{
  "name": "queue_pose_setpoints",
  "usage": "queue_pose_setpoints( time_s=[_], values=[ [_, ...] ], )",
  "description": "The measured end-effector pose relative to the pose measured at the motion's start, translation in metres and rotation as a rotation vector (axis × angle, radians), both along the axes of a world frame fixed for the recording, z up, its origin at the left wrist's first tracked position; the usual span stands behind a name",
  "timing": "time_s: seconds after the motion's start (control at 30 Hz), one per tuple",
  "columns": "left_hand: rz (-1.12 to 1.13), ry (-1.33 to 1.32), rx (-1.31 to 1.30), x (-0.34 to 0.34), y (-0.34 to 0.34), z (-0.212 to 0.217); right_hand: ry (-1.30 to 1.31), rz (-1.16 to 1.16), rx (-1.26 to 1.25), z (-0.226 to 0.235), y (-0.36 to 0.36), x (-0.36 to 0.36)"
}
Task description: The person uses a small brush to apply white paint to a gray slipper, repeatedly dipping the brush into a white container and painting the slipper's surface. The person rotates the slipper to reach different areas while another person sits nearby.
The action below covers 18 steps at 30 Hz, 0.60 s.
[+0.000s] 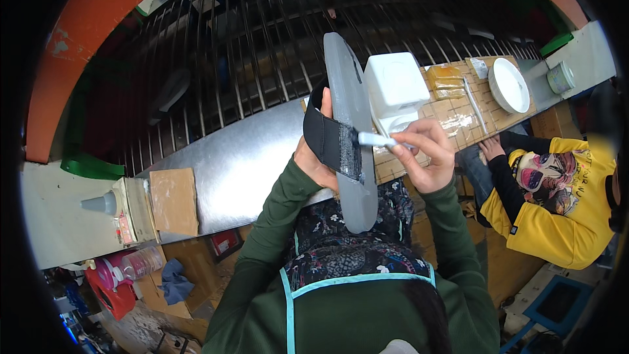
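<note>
My left hand (314, 157) holds a grey sandal sole (350, 92) upright by its black strap (327, 141), fingers through the strap. My right hand (426, 151) grips a small white brush (375, 139) whose tip touches the strap where it meets the sole; that spot looks wet and shiny. Both sleeves are dark green, above a patterned apron with a light blue edge.
A white box-shaped container (395, 86) stands behind the sole on a taped cardboard sheet (458, 115). A white bowl (510, 85) lies to the right. A steel worktable (242, 164), a cardboard piece (173, 200) and a glue bottle (101, 204) lie left. A person in yellow (557, 203) sits right.
</note>
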<state>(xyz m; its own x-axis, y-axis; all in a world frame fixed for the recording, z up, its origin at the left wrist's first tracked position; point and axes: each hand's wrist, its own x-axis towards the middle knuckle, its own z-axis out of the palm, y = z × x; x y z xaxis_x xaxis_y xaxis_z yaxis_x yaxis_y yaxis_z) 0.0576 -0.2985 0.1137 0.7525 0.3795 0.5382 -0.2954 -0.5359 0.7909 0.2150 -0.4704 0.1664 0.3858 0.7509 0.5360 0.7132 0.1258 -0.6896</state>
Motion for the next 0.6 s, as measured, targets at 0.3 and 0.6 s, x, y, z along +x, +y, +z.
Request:
queue_pose_setpoints(
  time_s=[0.3,0.6],
  values=[
    [-0.237,-0.027,-0.553,0.004,-0.006,0.001,0.342,0.441,-0.002,0.007,-0.011,0.008],
    [0.105,0.017,-0.157,0.002,-0.005,0.004,0.496,0.354,-0.065,-0.018,-0.010,-0.001]
  ],
)
